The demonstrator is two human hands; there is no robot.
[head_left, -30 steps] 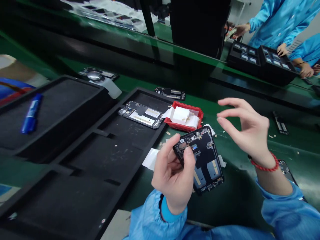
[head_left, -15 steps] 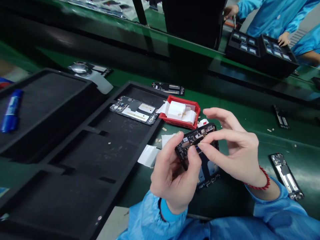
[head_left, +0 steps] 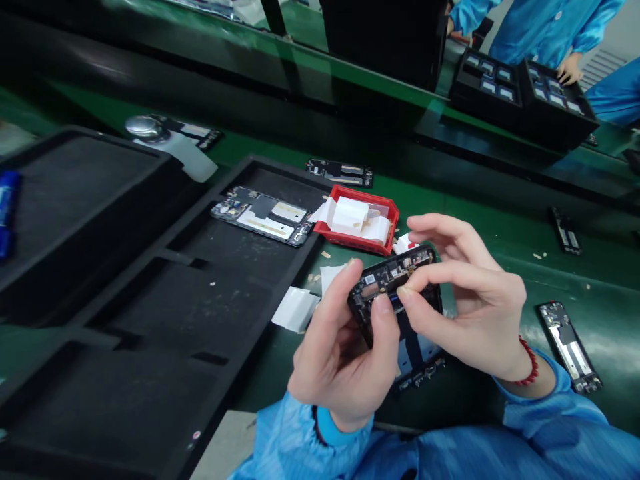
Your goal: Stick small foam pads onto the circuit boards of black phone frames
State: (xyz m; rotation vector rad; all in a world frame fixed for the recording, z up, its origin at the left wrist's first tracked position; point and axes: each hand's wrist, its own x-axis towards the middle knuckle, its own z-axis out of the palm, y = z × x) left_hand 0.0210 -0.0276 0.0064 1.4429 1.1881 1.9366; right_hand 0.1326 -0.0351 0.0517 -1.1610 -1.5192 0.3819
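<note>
An opened phone point(head_left: 415, 347) with its circuit board showing is tilted up in front of me. My left hand point(head_left: 345, 347) grips its left end between thumb and fingers. My right hand point(head_left: 465, 293) pinches thumb and forefinger together at the middle of the board, its other fingers raised; whatever sits in that pinch is too small to make out. Just beyond the phone is a red bin point(head_left: 356, 220) with white paper strips in it. White paper pieces point(head_left: 296, 309) and tiny tan scraps lie left of my hands.
A black compartment tray point(head_left: 185, 313) on the left carries another opened phone point(head_left: 263, 215). More phone frames lie on the green bench, one at right point(head_left: 569, 347). A blue marker point(head_left: 7, 213) rests on a black box. Across the bench, a co-worker's hand point(head_left: 569, 69) touches a black parts tray.
The view has shifted slightly, so the tray and marker sit further left. Both hands keep their hold at the phone, with little visible movement of the fingers.
</note>
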